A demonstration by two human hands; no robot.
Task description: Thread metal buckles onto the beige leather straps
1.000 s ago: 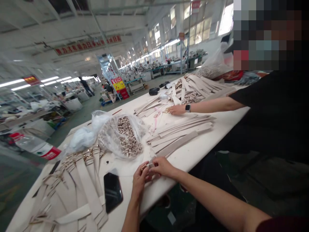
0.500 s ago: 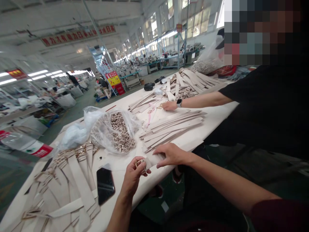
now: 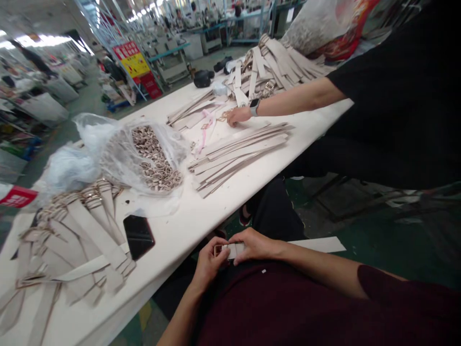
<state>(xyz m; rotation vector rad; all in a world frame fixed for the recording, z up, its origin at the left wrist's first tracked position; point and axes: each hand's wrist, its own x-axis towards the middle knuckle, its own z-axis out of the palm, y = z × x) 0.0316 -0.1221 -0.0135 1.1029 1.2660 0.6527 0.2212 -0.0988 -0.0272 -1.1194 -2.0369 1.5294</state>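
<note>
The beige strap (image 3: 319,244) runs nearly level at the near centre, tail right, gold buckle (image 3: 215,250) left.

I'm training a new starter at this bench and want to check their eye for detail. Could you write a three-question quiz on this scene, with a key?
1. Multiple choice: What do the person's left hand and right hand hold?
a) scissors
b) a buckled strap
c) a drinks bottle

2. True or false: The co-worker reaching over the table with one hand wears a watch on that arm's wrist.

3. Fill in the blank: The many small loops on the table lie in a clear plastic ____.

Key: 1: b; 2: true; 3: bag.
</note>
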